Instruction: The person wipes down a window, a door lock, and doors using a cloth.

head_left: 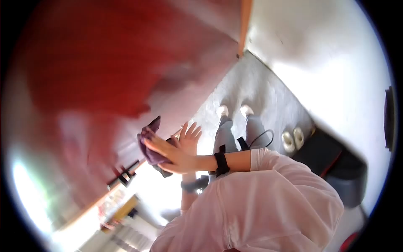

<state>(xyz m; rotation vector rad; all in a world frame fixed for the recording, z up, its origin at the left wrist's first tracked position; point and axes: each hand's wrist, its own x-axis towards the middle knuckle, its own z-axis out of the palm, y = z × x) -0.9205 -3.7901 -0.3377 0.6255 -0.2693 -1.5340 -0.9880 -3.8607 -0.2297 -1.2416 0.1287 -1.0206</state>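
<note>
My right hand [178, 157] reaches across my body to the left, with a black strap [221, 164] round its wrist. It is closed on a dark purple cloth [155, 156], which hangs bunched about the fingers. Just beyond it, my left hand [189, 137] is raised with its fingers stretched out, partly hidden behind the right hand. A dark band [195, 184] circles the left wrist. Whether the left hand touches the cloth cannot be made out.
A large red surface [92, 63], blurred, fills the left. Grey floor lies under my feet [235, 111]. A pair of pale shoes [292, 140] stands beside a black box [317, 149]. A white wall [323, 63] bounds the right; a wooden post [244, 27] is ahead.
</note>
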